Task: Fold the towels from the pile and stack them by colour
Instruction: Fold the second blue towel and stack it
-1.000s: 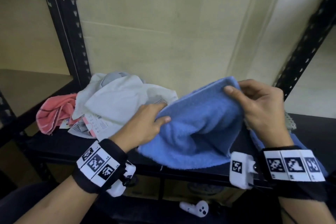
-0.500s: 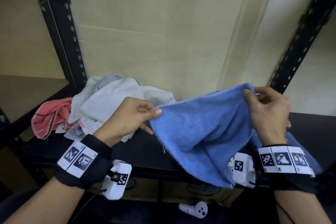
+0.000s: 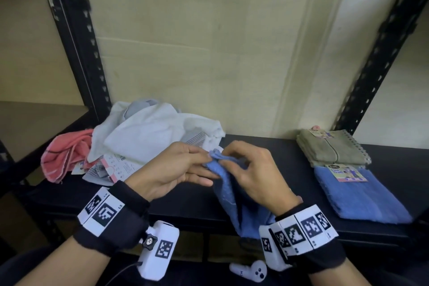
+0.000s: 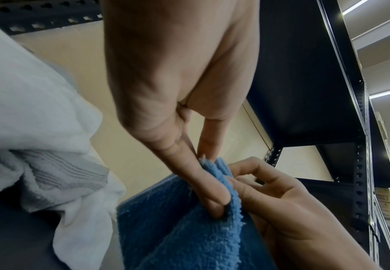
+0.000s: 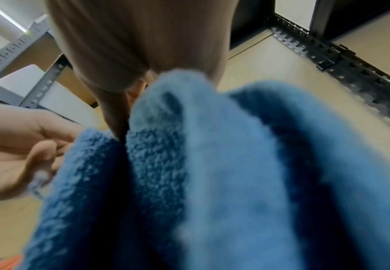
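You have brought the two top corners of the blue towel point(image 3: 232, 193) together above the front of the black shelf point(image 3: 190, 199), which looks like the first fold: matching corners up high lets the rest of the cloth hang straight below the shelf edge and fall into a clean half. Your left hand point(image 3: 171, 169) pinches its corner between thumb and fingers, as the left wrist view shows, with the other fingers fairly straight. Your right hand point(image 3: 253, 176) is curled, its fingertips closed on the other corner right beside the first, the two hands touching. The towel hangs between your wrists, clear of both stacks. The unfolded pile point(image 3: 148, 137) of white cloths, with a pink towel point(image 3: 62, 160) at its left, lies well apart on the left, so nothing there snags. On the right a folded blue towel point(image 3: 362, 197) sits in front of folded olive towels point(image 3: 332, 148), so the blue stack is likely where this one belongs once folded.
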